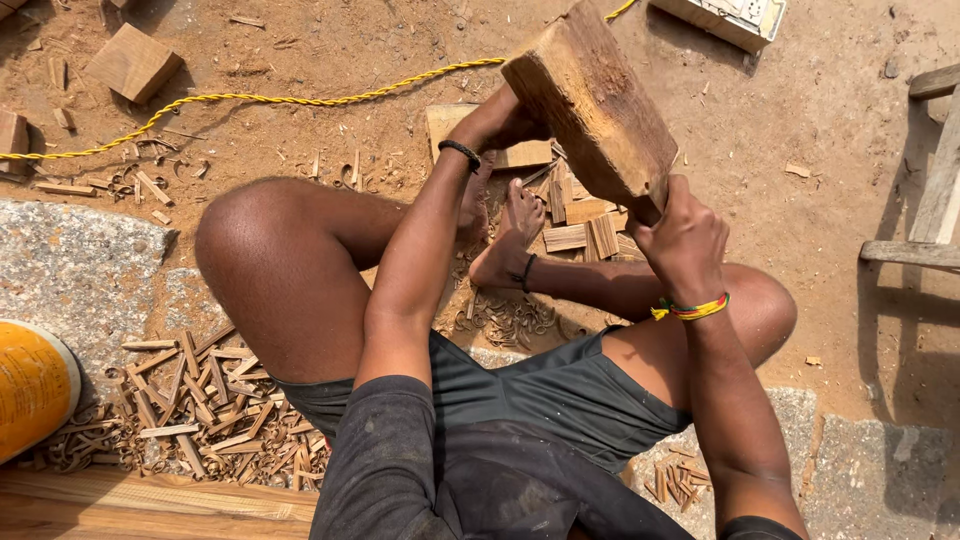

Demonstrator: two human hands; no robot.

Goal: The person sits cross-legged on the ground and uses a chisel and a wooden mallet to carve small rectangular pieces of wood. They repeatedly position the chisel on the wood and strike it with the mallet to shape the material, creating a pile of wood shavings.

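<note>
A thick, weathered wooden block [592, 100] is up off the ground, tilted, its rough sawn face turned to the camera. The right hand [683, 240] is clamped around its lower corner, fingers wrapped tight, a striped yellow, red and green wristband [694, 310] just below it on the wrist. The left hand [505, 125] sits at the block's far lower edge, touching it from beneath; its fingers are hidden behind the wood, so I cannot tell whether they are closed on it. A black wristband [459, 152] rings that wrist.

Directly under both hands, small cut wood pieces [585, 225] lie in a loose cluster on the sandy ground, and the person's bare feet [505, 235] rest right beside them, soles pressed together. A flat plank [487, 135] lies under the left hand. Beyond the left hand a yellow rope [300, 98] snakes across the dirt, and further out to that side sits a square wooden block [132, 63]. Back towards the left elbow, a heap of wood chips [200, 400] and shavings covers a stone slab [75, 265], with a yellow round object [30, 385] at the edge. Well out past the right hand stands a wooden frame [925, 210].
</note>
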